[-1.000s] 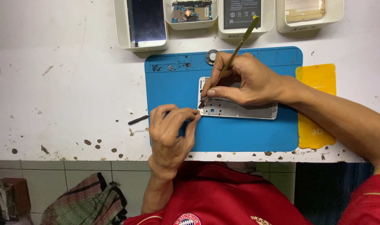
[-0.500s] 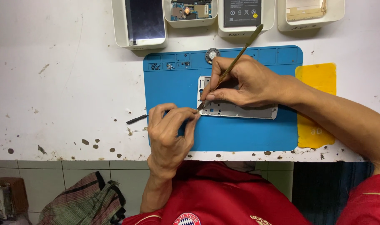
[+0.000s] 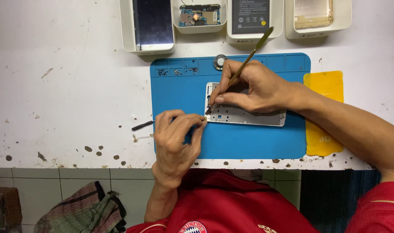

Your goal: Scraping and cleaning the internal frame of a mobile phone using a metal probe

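R hand (image 3: 257, 88) is pinching a thin brass-coloured pry tool (image 3: 248, 58) btwn thumb and fingers, grip pressed tight, tool slanting up to the right w/ its flat end sticking out past the knuckles; the lower tip is touching the left end of a silver phone frame (image 3: 244, 115), near its lower corner. Heel of that hand is resting over the frame's upper part. Frame is lying flat, long side across, about mid blue mat (image 3: 231, 142). L hand (image 3: 177, 138) is sitting on the mat's left edge, fingers curled in and pressed together, fingertips just beside the frame's left end; can't tell if they're pinching anything. A black screwdriver (image 3: 143, 125) is poking out from under the L hand onto the white table (image 3: 58, 86). Small round speaker part (image 3: 219, 62) is lying at the mat's top edge, tiny parts in the mat's top-left pockets. Yellow pad (image 3: 324, 112) is lying just right of the mat, partly under the R forearm. Four white trays along the top: phone screen (image 3: 153, 21), circuit board (image 3: 199, 15), battery (image 3: 250, 16), gold back cover (image 3: 313, 15).
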